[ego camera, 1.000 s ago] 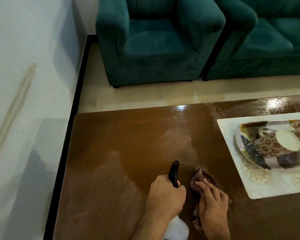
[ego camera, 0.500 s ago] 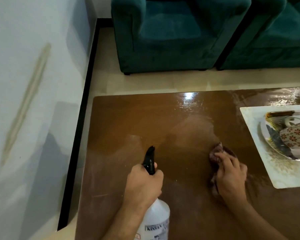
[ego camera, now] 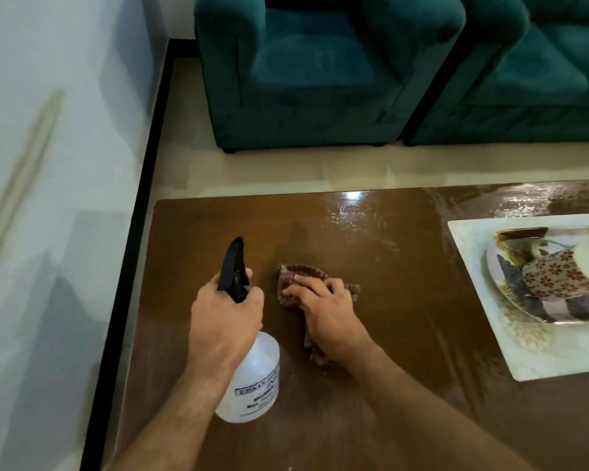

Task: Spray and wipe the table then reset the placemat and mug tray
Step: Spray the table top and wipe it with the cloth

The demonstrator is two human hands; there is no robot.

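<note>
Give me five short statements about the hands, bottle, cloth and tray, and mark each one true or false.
1. The left hand grips the spray bottle. True.
2. The right hand presses the cloth on the table. True.
3. The mug stands upright. False: it lies on its side on the tray.
4. The tray sits on the bare table. False: it rests on the placemat.
5. The bottle's nozzle is white. False: it is black.

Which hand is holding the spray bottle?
The left hand grips the spray bottle by its neck, below the black trigger head. The right hand lies flat on the cloth instead.
</note>
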